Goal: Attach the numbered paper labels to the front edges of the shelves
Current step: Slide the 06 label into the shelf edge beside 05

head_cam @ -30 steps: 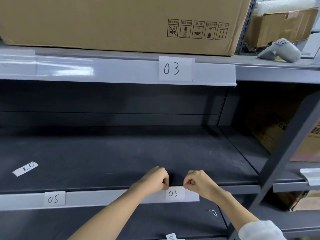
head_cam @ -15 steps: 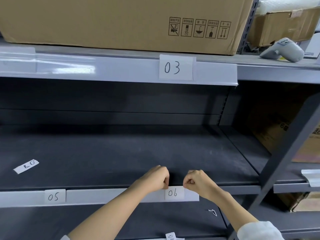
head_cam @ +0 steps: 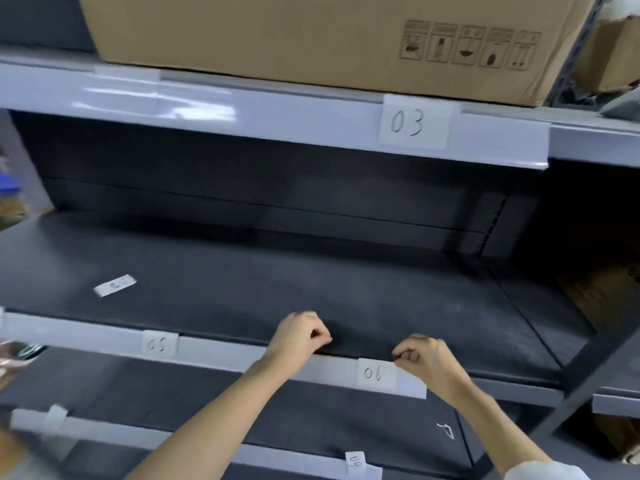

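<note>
— Where's the 06 label (head_cam: 375, 373)?
— On the middle shelf's front edge (head_cam: 221, 351), between both hands.
— Grips?
— Left hand (head_cam: 300, 336) and right hand (head_cam: 425, 359) curl at that edge; what they pinch, can't tell. Bare shelf behind.

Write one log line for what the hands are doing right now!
step: fixing label 06 | left hand: curled on shelf edge | right hand: pinching by 06's top corner | 03, 05: on

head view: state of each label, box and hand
label 03: fixed on top shelf edge
label 05: on middle shelf edge
label 06: on middle shelf edge, between hands
loose label: lying flat on shelf
cardboard box: closed, on top shelf
left hand: curled at edge
right hand: curled beside 06
</note>
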Motion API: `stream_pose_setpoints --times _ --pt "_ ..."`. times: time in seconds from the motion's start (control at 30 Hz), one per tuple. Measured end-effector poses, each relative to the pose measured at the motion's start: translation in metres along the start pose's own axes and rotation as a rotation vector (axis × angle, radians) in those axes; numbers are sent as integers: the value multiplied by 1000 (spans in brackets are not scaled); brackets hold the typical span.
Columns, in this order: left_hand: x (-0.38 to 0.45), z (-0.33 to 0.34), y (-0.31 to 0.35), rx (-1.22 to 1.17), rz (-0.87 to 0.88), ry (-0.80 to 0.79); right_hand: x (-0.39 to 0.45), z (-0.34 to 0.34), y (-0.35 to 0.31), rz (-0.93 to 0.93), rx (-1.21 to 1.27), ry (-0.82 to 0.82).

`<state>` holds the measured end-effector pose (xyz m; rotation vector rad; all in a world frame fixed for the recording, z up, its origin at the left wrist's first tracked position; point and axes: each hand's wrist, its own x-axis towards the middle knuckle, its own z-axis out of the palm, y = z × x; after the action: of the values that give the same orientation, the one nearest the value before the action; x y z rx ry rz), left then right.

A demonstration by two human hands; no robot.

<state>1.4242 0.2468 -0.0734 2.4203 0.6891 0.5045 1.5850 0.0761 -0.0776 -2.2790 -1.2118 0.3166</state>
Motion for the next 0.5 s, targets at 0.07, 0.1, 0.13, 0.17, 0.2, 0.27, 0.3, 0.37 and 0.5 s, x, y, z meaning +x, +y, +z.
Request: stream_pose_setpoints --times 0.07,0.1,0.13,0.17,0.2,0.27,0.3,0.37,0.5 --pt "-15 -15 -19 -21 -38 60 -3 4 -8 9 21 59" --pt "-22 -23 -28 -25 -43 67 -5 7 -15 12 26 86" --pt "-29 -31 -37 -31 -46 71 -6 12 -24 8 26 107" --pt "-36 -39 -46 -40 -49 79 -7 17 -36 5 20 116" --pt "-43 -48 -55 -48 -56 89 -8 24 -49 -4 13 120" --pt "-58 -69 -73 -55 -65 111 -8 40 -79 -25 -11 127" --pt "-67 -82 -84 -50 -61 117 -8 50 -96 -32 -7 137" --pt "-92 -107 -112 -39 -52 118 -12 77 -132 -38 31 145" --pt "-140 -160 -176 -48 -124 113 -21 136 -203 -12 128 99"
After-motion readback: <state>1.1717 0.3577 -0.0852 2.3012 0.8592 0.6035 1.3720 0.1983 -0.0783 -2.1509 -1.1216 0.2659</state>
